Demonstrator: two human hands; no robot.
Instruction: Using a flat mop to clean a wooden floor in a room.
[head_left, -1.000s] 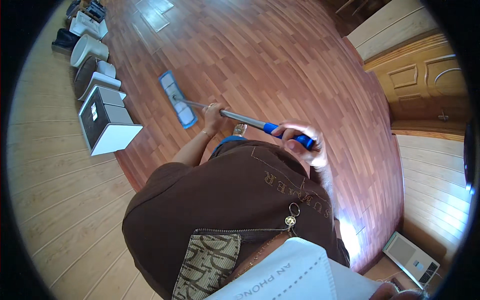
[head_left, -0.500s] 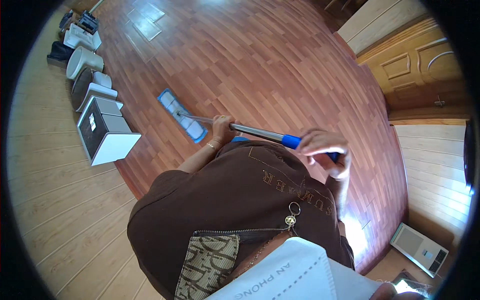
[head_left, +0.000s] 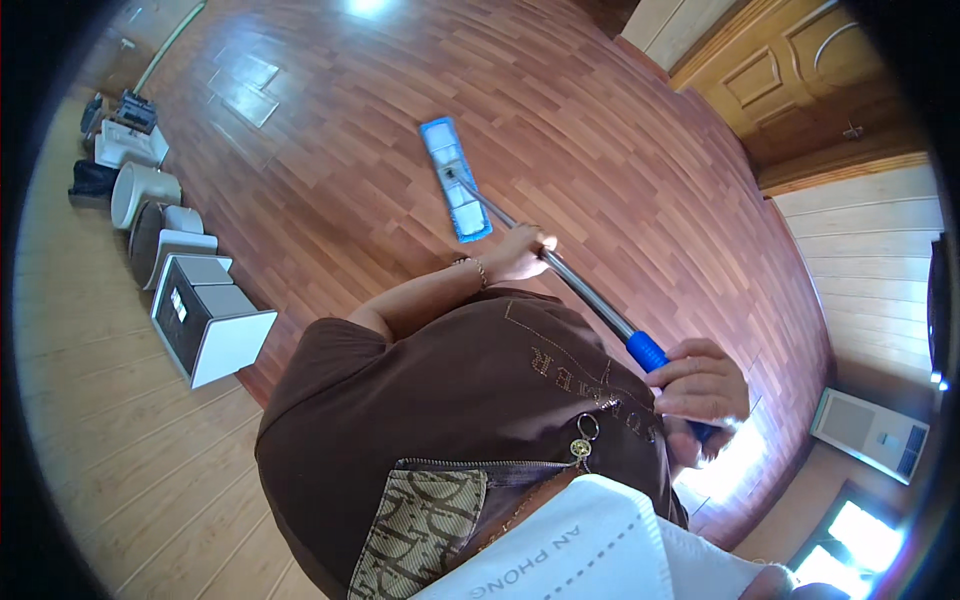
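Note:
A flat mop [head_left: 588,292] slants across the space in front of me, its metal pole ending in a blue grip at the near right. My left hand [head_left: 517,253] is wrapped round the lower part of the pole. At the top end my right hand [head_left: 703,388] curls round the blue grip and hides part of it. The mop's long white head with a blue fringe [head_left: 436,140] lies flat on the wood-look floor [head_left: 345,195], ahead of my left hand.
Along the left wall stand a white and grey box-shaped unit [head_left: 240,325], a white bin [head_left: 150,193] and several other things. A wooden door [head_left: 765,85] is at the far right. A white appliance [head_left: 868,437] stands at the right wall, near a bright window [head_left: 862,535].
The mop head has swept to the right and farther away. My left hand has moved right with the pole; my right hand has come nearer and slightly right. The view has turned a little.

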